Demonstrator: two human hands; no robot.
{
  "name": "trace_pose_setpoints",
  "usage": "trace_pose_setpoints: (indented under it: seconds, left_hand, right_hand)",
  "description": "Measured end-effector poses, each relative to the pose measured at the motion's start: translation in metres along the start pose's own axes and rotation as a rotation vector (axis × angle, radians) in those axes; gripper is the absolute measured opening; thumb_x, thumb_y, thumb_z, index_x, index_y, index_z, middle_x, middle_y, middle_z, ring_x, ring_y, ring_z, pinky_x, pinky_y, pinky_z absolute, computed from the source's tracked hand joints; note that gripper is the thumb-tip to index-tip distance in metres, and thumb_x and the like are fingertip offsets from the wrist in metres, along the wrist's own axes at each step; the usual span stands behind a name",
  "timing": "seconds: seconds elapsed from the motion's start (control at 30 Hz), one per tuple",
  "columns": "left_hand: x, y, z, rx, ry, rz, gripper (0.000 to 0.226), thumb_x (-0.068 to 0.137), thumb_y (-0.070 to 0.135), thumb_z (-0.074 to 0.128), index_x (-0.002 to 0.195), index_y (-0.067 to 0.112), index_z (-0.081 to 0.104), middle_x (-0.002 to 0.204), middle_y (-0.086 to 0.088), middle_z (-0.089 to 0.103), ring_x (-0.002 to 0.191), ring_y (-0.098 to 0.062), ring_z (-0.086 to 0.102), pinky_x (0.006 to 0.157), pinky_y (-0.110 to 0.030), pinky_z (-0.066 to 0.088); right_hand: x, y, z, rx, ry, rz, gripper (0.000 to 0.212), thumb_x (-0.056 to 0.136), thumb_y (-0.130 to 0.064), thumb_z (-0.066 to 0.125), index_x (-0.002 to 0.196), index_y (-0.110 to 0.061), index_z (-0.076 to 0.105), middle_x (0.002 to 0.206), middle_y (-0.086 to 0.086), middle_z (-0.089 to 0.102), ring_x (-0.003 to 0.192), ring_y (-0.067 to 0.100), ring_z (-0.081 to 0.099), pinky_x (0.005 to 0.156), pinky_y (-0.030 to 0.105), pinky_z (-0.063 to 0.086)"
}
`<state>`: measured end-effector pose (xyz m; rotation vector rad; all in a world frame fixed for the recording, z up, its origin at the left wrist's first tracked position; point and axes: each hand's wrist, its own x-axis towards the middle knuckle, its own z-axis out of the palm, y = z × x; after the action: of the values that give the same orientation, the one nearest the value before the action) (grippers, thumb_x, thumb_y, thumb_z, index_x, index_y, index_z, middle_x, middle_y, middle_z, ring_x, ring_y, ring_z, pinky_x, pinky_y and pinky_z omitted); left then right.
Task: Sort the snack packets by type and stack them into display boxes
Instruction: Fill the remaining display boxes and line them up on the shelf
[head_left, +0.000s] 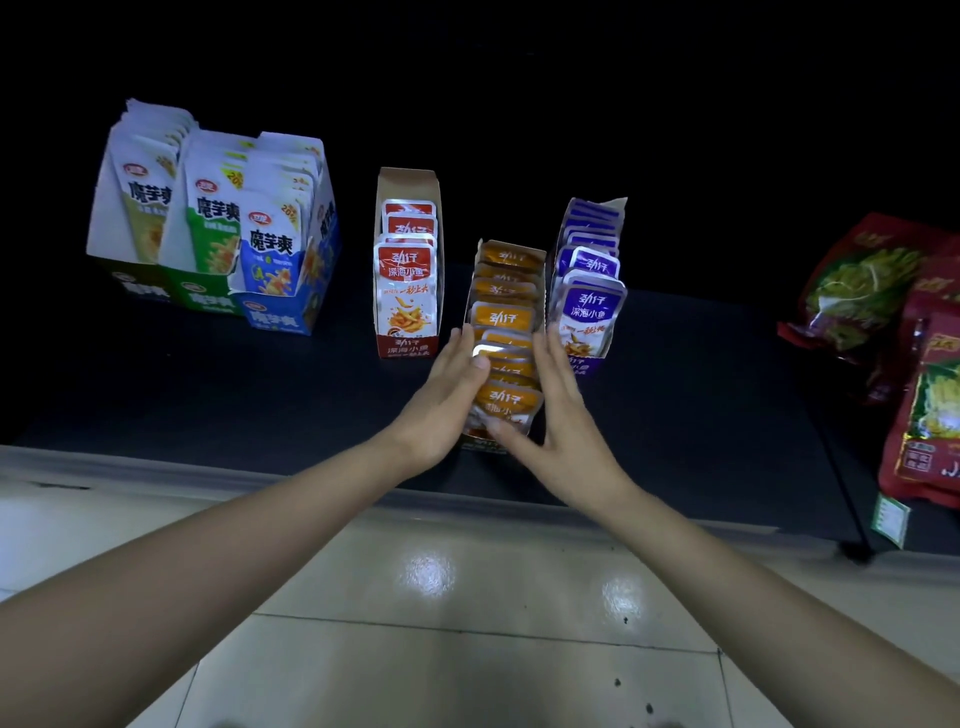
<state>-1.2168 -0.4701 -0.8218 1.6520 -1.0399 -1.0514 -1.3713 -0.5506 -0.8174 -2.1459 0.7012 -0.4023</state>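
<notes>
A narrow display box of orange snack packets (503, 317) stands on the dark shelf (208, 395), its packets in a row one behind another. My left hand (441, 400) lies flat against the box's left side, thumb on a front packet. My right hand (561, 415) presses its right side with straight fingers, thumb across the front low packet. To the left is a box of red packets (408, 283). On the right stands a box of purple packets (589, 296).
Three boxes of white pouches, yellow-green, green and blue (213, 228), stand at the back left. Large red bags (893, 332) lie at the right of the shelf. The shelf's front edge (260, 462) runs above a tiled floor (467, 623).
</notes>
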Motion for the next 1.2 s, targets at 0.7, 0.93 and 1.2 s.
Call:
trace_pose_setpoints:
  seconds: [0.7,0.93,1.2]
  left_hand:
    - [0.041,-0.006,-0.034,0.556,0.532,0.216,0.047,0.102,0.039,0.025,0.121,0.014,0.059,0.116,-0.002,0.054,0.109,-0.016,0.045,0.091,-0.03,0.035]
    - [0.035,-0.04,-0.063,0.931,0.361,0.234,0.036,0.089,0.015,0.057,0.125,0.009,0.061,0.127,-0.008,0.059,0.12,-0.027,0.051,0.102,-0.038,0.032]
    - [0.015,-0.044,-0.079,1.02,0.35,0.352,0.017,0.077,0.008,0.071,0.091,0.017,0.072,0.08,0.0,0.071,0.075,-0.024,0.064,0.074,-0.032,0.039]
  right_hand:
    - [0.104,0.017,0.012,-0.111,0.127,0.042,0.082,0.092,-0.019,0.063,0.154,-0.016,0.008,0.156,0.009,0.027,0.136,0.018,0.041,0.105,0.04,0.046]
    - [0.138,0.011,0.019,-0.056,0.094,0.088,0.081,0.093,-0.021,0.06,0.153,-0.026,0.005,0.155,0.003,0.031,0.125,0.015,0.053,0.096,0.041,0.052]
    - [0.12,0.003,0.022,0.002,0.198,0.128,0.094,0.084,-0.035,0.066,0.153,-0.022,0.005,0.158,0.008,0.021,0.148,0.021,0.017,0.119,0.048,0.025]
